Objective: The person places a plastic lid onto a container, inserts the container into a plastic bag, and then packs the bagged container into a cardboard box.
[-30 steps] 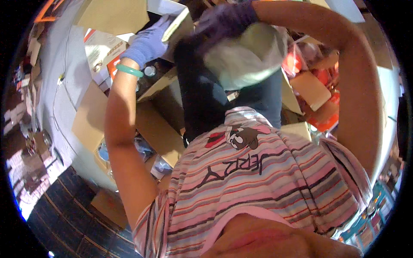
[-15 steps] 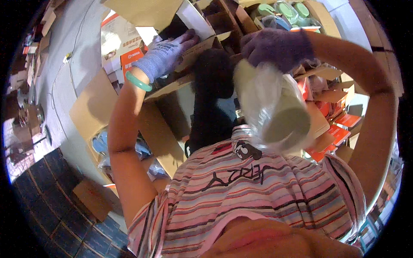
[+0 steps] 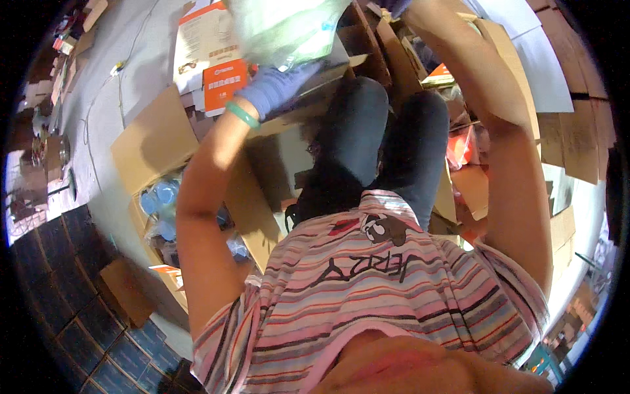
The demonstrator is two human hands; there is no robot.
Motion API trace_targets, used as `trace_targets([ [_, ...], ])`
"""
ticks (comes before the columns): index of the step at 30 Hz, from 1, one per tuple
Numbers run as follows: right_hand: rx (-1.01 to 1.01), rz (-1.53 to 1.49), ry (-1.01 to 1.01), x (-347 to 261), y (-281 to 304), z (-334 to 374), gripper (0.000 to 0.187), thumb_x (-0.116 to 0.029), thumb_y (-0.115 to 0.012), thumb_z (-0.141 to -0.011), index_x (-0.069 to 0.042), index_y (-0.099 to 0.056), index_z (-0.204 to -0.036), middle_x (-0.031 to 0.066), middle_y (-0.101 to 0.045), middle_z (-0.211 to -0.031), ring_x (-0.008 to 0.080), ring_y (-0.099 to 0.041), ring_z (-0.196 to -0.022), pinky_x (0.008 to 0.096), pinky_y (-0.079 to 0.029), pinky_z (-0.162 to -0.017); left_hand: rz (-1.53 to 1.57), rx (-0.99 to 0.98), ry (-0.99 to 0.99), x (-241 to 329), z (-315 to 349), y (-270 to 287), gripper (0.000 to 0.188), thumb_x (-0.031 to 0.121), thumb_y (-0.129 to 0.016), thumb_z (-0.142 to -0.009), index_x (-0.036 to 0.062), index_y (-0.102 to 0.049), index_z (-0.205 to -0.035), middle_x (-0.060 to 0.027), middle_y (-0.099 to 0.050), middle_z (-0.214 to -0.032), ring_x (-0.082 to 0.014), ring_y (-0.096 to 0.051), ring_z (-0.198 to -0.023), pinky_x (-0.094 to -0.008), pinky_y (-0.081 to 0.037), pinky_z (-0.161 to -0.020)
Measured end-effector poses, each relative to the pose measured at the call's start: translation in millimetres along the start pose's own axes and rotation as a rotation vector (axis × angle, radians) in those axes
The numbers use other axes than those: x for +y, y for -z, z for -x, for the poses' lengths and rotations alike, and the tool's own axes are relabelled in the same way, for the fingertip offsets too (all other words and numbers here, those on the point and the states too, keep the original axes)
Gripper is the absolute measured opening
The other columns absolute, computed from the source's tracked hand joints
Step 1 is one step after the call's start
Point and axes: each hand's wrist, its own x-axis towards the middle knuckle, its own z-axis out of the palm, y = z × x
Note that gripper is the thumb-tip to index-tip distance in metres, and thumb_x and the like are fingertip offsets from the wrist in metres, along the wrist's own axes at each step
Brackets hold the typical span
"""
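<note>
A pale green item in clear plastic wrap [image 3: 289, 29] is over the small open box at the top; its exact shape is hard to read. My left hand [image 3: 279, 90], in a lavender glove with a green bangle at the wrist, lies just below it, fingers stretched out along the edge of the box [image 3: 338, 56]. Only a bit of my right hand [image 3: 394, 6], in a purple glove, shows at the top edge. Its fingers are out of sight, so I cannot tell whether it touches the wrapped item.
A white and orange printed box [image 3: 225, 82] stands left of my left hand. An open carton [image 3: 154, 141] at the left holds blue, plastic-wrapped pieces [image 3: 161, 196]. Red items [image 3: 461, 148] in plastic lie in a carton by my right forearm. Dark stacked boxes [image 3: 72, 295] are at lower left.
The plastic-wrapped pale green item has gone from in front of my chest up and left to above the small box. My right hand has risen to the top edge.
</note>
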Motion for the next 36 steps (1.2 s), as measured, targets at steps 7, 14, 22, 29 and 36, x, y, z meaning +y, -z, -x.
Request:
trace_targets([
  [7,0.091,0.262,0.31,42.0,-15.2,29.8,0.038,-0.013,-0.068,-0.087,0.0,-0.055,-0.121,0.0052,-0.066,-0.101,0.013,-0.061,-0.088,0.0269,-0.052,-0.076,0.035,0.319,0.331,12.7,31.5,42.3,0.027,0.03,-0.058,-0.088,0.0158,-0.065,-0.109,-0.0079,-0.066,-0.095,-0.0249,-0.063,-0.09,-0.0428,-0.042,-0.094],
  [14,-0.28,0.916,0.506,98.9,9.3,95.8,0.053,-0.024,-0.066,-0.083,-0.001,-0.051,-0.128,0.0172,-0.059,-0.118,0.032,-0.056,-0.112,0.0377,-0.044,-0.096,0.271,0.164,0.422,21.0,11.9,52.3,0.028,0.034,-0.057,-0.09,0.0133,-0.064,-0.108,-0.0097,-0.065,-0.098,-0.0272,-0.062,-0.095,-0.044,-0.045,-0.091],
  [22,-0.495,1.261,0.923,15.1,-62.0,52.5,0.094,-0.031,-0.076,-0.071,0.003,-0.027,-0.145,0.0253,-0.032,-0.145,0.0397,-0.033,-0.135,0.043,-0.025,-0.114,0.391,0.189,0.499,16.2,26.8,26.3,0.027,0.031,-0.058,-0.089,0.0152,-0.061,-0.111,-0.0092,-0.062,-0.096,-0.0282,-0.062,-0.093,-0.0406,-0.051,-0.083],
  [29,-0.661,1.223,0.716,96.5,2.6,89.0,0.055,-0.031,-0.059,-0.089,-0.003,-0.049,-0.135,0.0194,-0.052,-0.133,0.0374,-0.047,-0.126,0.0479,-0.033,-0.107,0.155,0.379,-0.052,-25.4,28.7,16.0,0.035,0.031,-0.059,-0.083,0.0147,-0.06,-0.114,-0.0121,-0.063,-0.098,-0.0279,-0.062,-0.096,-0.0472,-0.049,-0.082],
  [36,-0.442,1.129,0.578,90.3,-9.8,123.3,0.061,-0.024,-0.067,-0.086,-0.001,-0.044,-0.137,0.0219,-0.043,-0.142,0.0398,-0.038,-0.133,0.0491,-0.027,-0.111,-0.393,0.014,-0.381,-73.1,8.9,69.8,0.031,0.024,-0.072,-0.061,0.0179,-0.063,-0.09,-0.0007,-0.067,-0.085,-0.0206,-0.063,-0.088,-0.0473,-0.033,-0.105],
])
